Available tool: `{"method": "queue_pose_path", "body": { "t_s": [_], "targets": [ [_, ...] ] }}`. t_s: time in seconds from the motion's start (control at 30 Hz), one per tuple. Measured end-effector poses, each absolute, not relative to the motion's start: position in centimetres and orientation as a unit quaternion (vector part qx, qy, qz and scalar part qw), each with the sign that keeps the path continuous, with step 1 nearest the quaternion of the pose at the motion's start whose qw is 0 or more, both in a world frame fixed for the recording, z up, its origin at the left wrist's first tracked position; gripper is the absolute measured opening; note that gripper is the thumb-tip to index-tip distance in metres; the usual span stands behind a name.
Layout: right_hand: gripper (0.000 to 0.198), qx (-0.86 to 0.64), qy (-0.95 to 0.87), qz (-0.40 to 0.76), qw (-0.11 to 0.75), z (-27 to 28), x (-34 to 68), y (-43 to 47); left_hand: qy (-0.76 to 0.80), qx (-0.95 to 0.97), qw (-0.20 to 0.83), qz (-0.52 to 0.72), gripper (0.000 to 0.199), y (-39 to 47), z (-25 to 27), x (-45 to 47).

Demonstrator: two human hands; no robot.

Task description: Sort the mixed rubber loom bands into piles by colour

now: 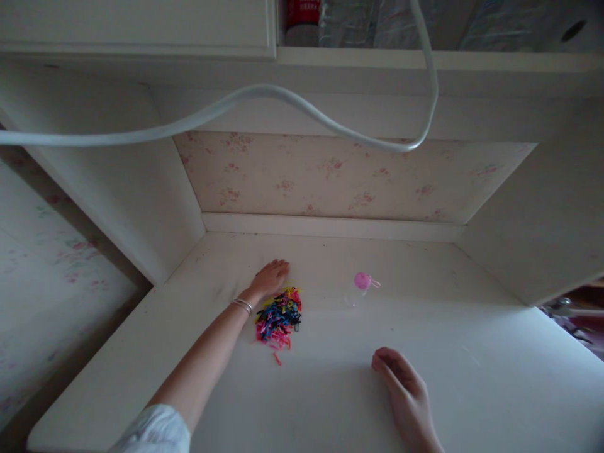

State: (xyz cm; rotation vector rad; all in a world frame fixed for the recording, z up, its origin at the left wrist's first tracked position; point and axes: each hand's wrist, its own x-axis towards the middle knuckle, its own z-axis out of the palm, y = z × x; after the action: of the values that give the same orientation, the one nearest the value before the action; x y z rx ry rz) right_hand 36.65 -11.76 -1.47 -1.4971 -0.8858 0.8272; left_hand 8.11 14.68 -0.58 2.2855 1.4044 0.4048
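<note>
A heap of small, brightly coloured elastic bands in blue, black, yellow, red and pink lies on the white desktop. My left hand rests palm down just behind and left of the heap, fingers stretched out and bent toward the right. Nearer to me on the right is my right hand, its fingers curled in to meet the thumb; anything between the tips is hidden. Farther back stands a small clear container, hard to make out, with a pink lid that has a loop at its side.
A white cable hangs across the view above the white desktop. Side panels and a low back ledge bound the desk. Overhead, an open shelf holds a red item and clear plastic packages. One loose band lies near the heap.
</note>
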Motion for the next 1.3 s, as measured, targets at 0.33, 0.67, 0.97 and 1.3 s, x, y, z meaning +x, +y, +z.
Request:
{"method": "queue_pose_path", "body": {
  "t_s": [0.33, 0.67, 0.97, 1.3],
  "targets": [
    [0.026, -0.630, -0.452, 0.353, 0.524, -1.3, 36.6, -11.7, 0.400, 0.854, 0.290, 0.164, 0.049, 7.9, 3.8, 9.4],
    [0.023, -0.623, -0.491, 0.352, 0.497, -1.6, 37.0, -11.1, 0.572, 0.764, 0.220, 0.203, 0.051, 13.1, 3.7, 2.4],
    [0.027, -0.545, -0.741, 0.181, 0.349, 2.3, 30.0, -10.4, 0.492, 0.756, 0.365, 0.230, 0.050, 9.6, 1.3, 7.0],
    [0.047, -0.428, -0.876, 0.098, 0.199, 3.9, 19.3, -5.8, 0.482, 0.601, 0.444, 0.458, 0.064, 3.8, 3.6, 5.1]
  ]
}}
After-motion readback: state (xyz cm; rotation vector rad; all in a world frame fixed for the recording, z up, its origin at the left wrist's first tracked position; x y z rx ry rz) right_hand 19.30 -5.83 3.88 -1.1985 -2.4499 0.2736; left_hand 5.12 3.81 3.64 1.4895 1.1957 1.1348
